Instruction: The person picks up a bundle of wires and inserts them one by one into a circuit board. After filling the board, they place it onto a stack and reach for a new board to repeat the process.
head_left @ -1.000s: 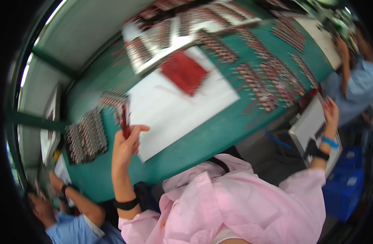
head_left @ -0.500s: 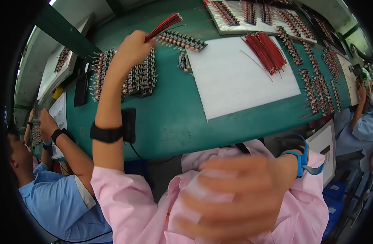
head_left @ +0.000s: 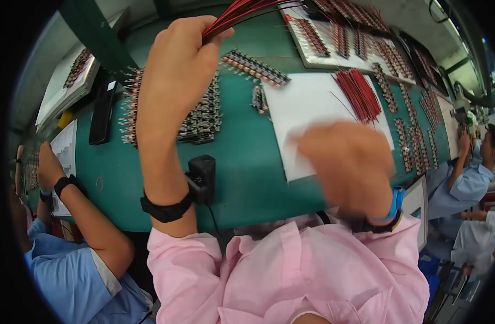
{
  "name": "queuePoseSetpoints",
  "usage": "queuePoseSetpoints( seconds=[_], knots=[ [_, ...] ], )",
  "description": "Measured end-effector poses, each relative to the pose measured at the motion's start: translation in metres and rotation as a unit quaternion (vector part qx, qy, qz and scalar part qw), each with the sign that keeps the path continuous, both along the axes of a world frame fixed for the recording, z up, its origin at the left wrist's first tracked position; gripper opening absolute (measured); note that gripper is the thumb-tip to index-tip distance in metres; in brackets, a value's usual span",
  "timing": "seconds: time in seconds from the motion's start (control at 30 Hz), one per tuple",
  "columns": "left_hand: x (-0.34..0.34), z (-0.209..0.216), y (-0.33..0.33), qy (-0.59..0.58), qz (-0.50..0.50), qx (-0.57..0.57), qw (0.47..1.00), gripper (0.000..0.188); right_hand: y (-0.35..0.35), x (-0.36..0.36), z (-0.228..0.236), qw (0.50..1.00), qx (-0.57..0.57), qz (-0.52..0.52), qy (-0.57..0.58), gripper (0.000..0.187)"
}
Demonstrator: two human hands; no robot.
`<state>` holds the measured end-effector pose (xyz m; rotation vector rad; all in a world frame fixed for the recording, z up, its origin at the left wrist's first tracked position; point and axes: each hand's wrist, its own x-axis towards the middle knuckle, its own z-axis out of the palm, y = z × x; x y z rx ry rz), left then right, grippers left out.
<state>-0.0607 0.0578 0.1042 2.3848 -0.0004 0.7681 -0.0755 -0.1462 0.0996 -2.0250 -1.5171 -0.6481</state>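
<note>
My left hand [head_left: 177, 75] is raised above the far left of the table, closed around a bundle of thin red and black wires [head_left: 241, 13] that fans out to the right. Below and partly behind that forearm lie rows of small component-covered circuit boards [head_left: 207, 116]. A strip of similar boards [head_left: 255, 66] rests just right of the left hand. Over the near part of a white sheet [head_left: 293, 108] is my right hand [head_left: 347, 164], smeared by motion, so its fingers cannot be read. Beyond it a second bundle of red wires [head_left: 358, 97] lies on the sheet.
More board strips [head_left: 415, 127] line the green table's [head_left: 247, 183] right side, and a white board [head_left: 323, 59] at the back carries others. A black phone [head_left: 102, 113] lies at left. A black box with a cable [head_left: 201, 178] sits at my left wrist. Co-workers [head_left: 69, 264] sit on both sides.
My right hand has moved from in front of my chest up and forward over the white sheet. The left hand, still gripping the wires, appears larger and higher. The view has shifted slightly.
</note>
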Motion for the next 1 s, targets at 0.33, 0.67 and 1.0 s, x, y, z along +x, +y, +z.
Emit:
queuePoseSetpoints(
  seconds=[0.33, 0.67, 1.0],
  knots=[
    [0.002, 0.016, 0.022, -0.017, -0.005, -0.092, 0.996, 0.025, 0.007, 0.139, -0.099, 0.634, 0.091, -0.244, 0.728, 0.018],
    [0.001, 0.007, 0.045, -0.154, -0.056, -0.061, 0.985, 0.025, 0.040, 0.147, -0.104, 0.604, 0.103, -0.267, 0.744, 0.018],
    [-0.027, 0.037, 0.026, -0.026, 0.018, -0.140, 0.990, 0.019, 0.042, 0.160, -0.109, 0.566, 0.178, -0.259, 0.762, 0.010]
  ],
)
